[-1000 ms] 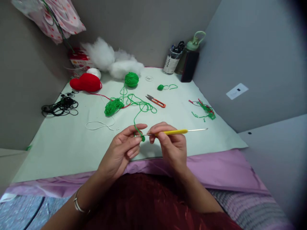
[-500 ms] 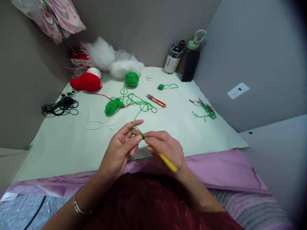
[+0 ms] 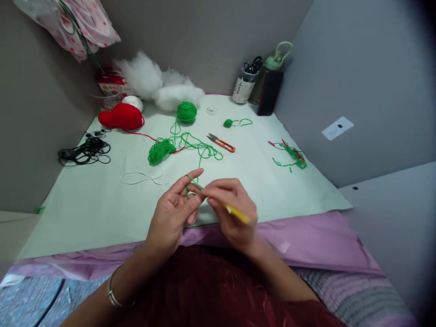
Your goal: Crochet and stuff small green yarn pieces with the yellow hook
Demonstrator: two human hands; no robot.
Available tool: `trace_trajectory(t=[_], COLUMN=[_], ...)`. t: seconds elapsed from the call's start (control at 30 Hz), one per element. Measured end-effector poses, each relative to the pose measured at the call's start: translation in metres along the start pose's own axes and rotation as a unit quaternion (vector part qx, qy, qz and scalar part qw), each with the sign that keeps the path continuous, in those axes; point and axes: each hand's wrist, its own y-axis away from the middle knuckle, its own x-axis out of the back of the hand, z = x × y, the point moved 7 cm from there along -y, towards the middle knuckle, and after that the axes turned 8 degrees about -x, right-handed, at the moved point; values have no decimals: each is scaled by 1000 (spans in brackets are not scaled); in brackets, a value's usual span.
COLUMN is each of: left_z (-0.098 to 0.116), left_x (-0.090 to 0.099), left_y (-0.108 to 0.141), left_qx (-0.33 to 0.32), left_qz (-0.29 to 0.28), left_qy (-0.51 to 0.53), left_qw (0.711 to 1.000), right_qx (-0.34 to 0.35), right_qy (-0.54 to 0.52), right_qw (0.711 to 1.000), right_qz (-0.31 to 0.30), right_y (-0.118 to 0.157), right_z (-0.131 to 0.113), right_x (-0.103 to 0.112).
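Green yarn (image 3: 199, 164) runs up from the table and loops over the raised index finger of my left hand (image 3: 177, 204). The thumb and fingers of that hand pinch the yarn work, which is mostly hidden behind the fingertips. My right hand (image 3: 235, 209) grips a crochet hook (image 3: 236, 213) by its yellow handle, and its tip meets the yarn at the left fingertips. Beyond the hands lie a loose green yarn bundle (image 3: 161, 151), a green yarn ball (image 3: 186, 112) and orange-handled thread snips (image 3: 221, 142).
White stuffing (image 3: 177, 95) and red yarn (image 3: 122, 116) sit at the back left, black cord (image 3: 88, 150) at the left. A small green piece (image 3: 228, 123) lies mid-table, yarn scraps (image 3: 291, 154) to the right. A pen cup (image 3: 243, 88), bottle (image 3: 274, 61) and phone (image 3: 270, 94) stand at the back.
My right hand has turned, so the yellow handle now points more sideways and sits higher. The yarn strand to my left hand has shifted right. My left hand stays nearly in place.
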Motion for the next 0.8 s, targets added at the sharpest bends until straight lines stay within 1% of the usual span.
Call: trace_trajectory(t=[0.07, 0.1, 0.13, 0.17, 0.23, 0.27, 0.33, 0.4, 0.47, 0.53, 0.67, 0.73, 0.8], left_z=[-4, -6, -8, -8, -5, -3, 0, 0, -1, -1, 1, 0, 0], left_x=[0, -1, -2, -2, 0, 2, 3, 1, -1, -1, 1, 1, 0], left_y=[1, 1, 0, 0, -3, -4, -5, -4, -3, -2, -2, -3, -2], left_qx=[25, 50, 75, 96, 111, 106, 92, 79, 63, 45, 27, 20, 11], left_qz=[-1, -10, -19, -28, -31, -26, -25, -37, -44, -39, -27, -35, -48], left_qy=[21, 37, 55, 70, 92, 97, 93, 74, 49, 27, -9, -19, -26], left_qw=[999, 998, 995, 992, 989, 989, 991, 993, 996, 998, 999, 999, 998], right_qx=[74, 87, 82, 60, -13, -52, -115, -143, -144, -139, -148, -152, -144], right_qy=[100, 114, 101, 68, -32, -89, -191, -248, -250, -237, -271, -277, -259], right_qw=[992, 990, 991, 996, 999, 994, 974, 958, 957, 961, 951, 948, 954], right_qz=[8, 13, 18, 23, 31, 33, 30, 11, -17, -31, -31, -37, -42], right_y=[5, 6, 5, 3, -3, -5, -9, -10, -10, -10, -9, -9, -8], right_z=[-9, -10, -9, -5, 5, 11, 19, 22, 21, 20, 23, 24, 23], right_x=[-4, -3, -1, 3, 11, 14, 16, 11, 4, 0, -3, -4, -5])
